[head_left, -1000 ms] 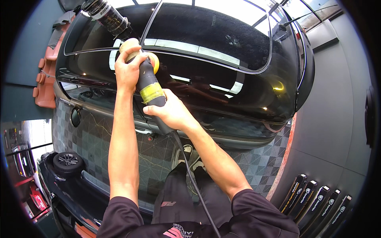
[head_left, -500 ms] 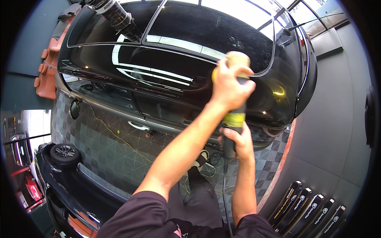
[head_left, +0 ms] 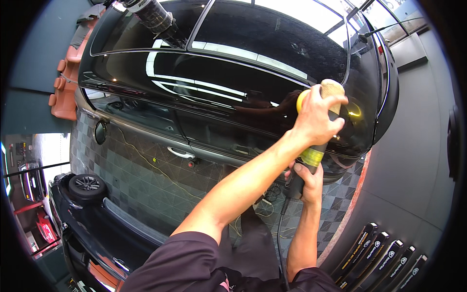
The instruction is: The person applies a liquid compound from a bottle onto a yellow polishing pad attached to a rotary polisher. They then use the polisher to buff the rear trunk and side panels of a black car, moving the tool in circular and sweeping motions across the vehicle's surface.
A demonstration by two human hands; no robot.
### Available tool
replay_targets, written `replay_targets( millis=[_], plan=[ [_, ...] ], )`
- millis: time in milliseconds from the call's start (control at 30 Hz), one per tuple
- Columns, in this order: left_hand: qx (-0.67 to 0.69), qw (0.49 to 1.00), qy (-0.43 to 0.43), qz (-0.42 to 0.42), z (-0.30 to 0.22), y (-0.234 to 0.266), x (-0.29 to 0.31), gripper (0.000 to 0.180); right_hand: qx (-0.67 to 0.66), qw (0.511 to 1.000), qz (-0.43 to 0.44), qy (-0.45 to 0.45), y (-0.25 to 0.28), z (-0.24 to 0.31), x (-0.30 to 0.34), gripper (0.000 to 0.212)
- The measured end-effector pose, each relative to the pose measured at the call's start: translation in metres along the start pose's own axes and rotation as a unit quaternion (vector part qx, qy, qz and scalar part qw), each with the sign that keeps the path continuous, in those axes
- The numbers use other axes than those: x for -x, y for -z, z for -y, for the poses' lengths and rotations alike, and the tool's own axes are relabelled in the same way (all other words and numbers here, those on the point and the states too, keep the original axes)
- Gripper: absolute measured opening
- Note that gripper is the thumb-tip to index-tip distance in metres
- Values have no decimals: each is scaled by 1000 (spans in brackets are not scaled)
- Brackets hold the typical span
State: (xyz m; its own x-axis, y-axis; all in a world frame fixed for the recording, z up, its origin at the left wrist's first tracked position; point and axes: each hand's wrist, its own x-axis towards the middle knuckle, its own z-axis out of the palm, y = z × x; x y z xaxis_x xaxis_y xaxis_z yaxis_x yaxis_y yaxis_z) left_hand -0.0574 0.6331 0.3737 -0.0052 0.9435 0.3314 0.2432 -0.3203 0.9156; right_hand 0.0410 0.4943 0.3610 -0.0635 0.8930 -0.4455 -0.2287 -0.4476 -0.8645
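Both my hands hold a power polisher [head_left: 312,156] with a black body, a yellow band and a tan head. My left hand [head_left: 317,119] wraps over its head end. Lower down, my right hand [head_left: 310,183] grips the rear handle, where a black cord [head_left: 279,233] runs down toward me. The polisher's yellow pad [head_left: 301,100] shows beside my left fingers, at the glossy black roof [head_left: 219,73] of a car, near its rear. My left hand hides part of the pad, so full contact cannot be seen.
A dark cylindrical object [head_left: 156,23] rests on the roof glass. Orange-brown seats [head_left: 64,100] stand at far left. Another dark car body [head_left: 126,224] with a wheel [head_left: 87,186] lies lower left. Long black boxes [head_left: 357,248] line the lower right. A thin cord [head_left: 146,156] crosses the tiled floor.
Both hands and the polisher have moved right and slightly toward me along the roof, and the tool leans more to the right. The whole view has shifted a little. My grip is unchanged.
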Motion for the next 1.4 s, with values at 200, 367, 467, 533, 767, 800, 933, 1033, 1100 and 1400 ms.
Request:
replay_targets(
  millis=[200, 367, 467, 533, 767, 800, 933, 1033, 1100, 1400],
  plan=[
    [-55, 996, 68, 8, 14, 66, 3, 108, 13, 999, 36, 4, -52, -13, -9, 50],
    [-67, 995, 69, -39, 27, 125, 9, 110, 54, 996, 76, -2, -97, -19, -15, 60],
    [-60, 991, 103, -68, 29, 162, 12, 111, 105, 990, 96, 9, -115, -38, -27, 74],
    [-76, 987, 105, -94, 38, 192, 14, 110, 161, 981, 106, 36, -140, -41, -31, 67],
    [-24, 987, 54, -153, 45, 266, 29, 95, 236, 955, 176, -15, -199, -28, -39, 79],
    [-9, 985, 74, -157, 48, 276, 37, 94, 243, 951, 192, -16, -204, -33, -40, 78],
    [-33, 969, 51, -238, 59, 287, 61, 94, 267, 933, 237, -41, -204, -37, -40, 73],
    [-27, 968, 65, -239, 56, 279, 80, 97, 279, 926, 247, -59, -196, -37, -34, 75],
    [-17, 969, 57, -239, 58, 272, 88, 99, 286, 928, 234, -46, -188, -42, -28, 76],
    [27, 973, 68, -219, 45, 215, 111, 103, 289, 941, 176, -24, -140, -66, -8, 81]
  ],
)
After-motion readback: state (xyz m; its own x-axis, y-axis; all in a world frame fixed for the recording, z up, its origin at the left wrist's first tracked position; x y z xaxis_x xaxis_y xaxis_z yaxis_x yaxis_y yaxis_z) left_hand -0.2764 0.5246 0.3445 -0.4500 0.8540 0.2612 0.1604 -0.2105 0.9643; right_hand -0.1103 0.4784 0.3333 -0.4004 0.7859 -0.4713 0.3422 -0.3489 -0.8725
